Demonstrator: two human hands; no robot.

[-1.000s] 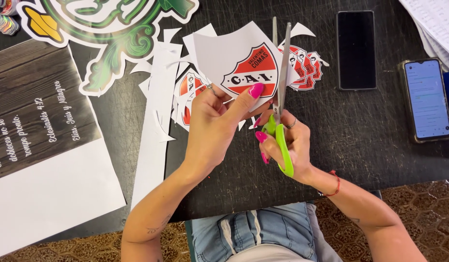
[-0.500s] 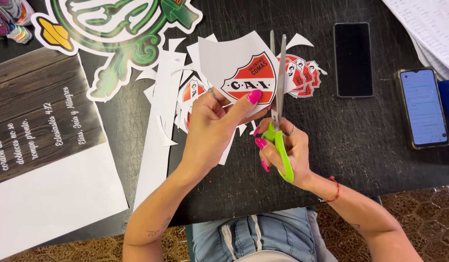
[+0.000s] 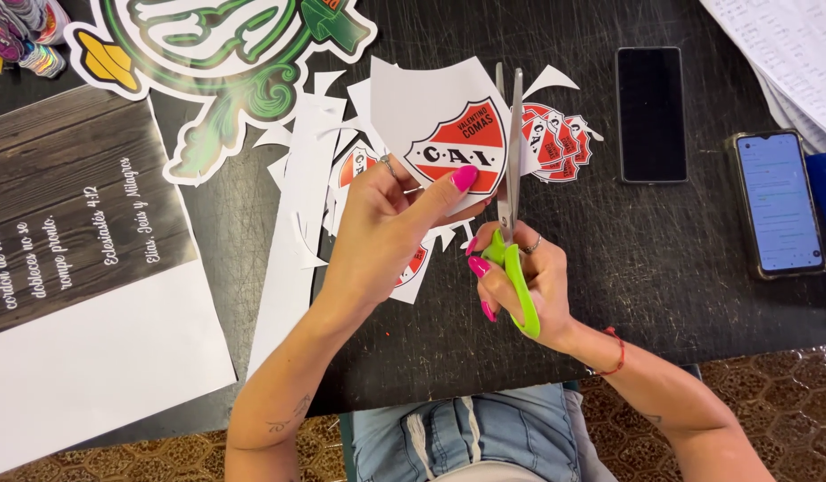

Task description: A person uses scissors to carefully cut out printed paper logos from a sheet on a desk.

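Note:
My left hand (image 3: 381,228) holds a white paper sheet printed with a red and white shield emblem (image 3: 457,143), thumb pressed on the emblem's lower edge. My right hand (image 3: 524,286) grips scissors (image 3: 511,152) with green handles; the blades point away from me and run along the emblem's right edge, nearly closed. Behind the scissors lies a small stack of cut-out red shield emblems (image 3: 560,143). White paper scraps (image 3: 301,178) and more emblem pieces lie under my left hand on the black table (image 3: 680,259).
A black phone (image 3: 650,114) and a lit phone in a case (image 3: 779,203) lie to the right. A large green and yellow printed cutout (image 3: 225,54) sits at the top left, a wood-pattern printed sheet (image 3: 74,232) at the left, white papers (image 3: 788,54) at the top right.
The sheet with the emblem has turned slightly in my left hand and the scissor blades have closed further along its right edge. The view has shifted a little.

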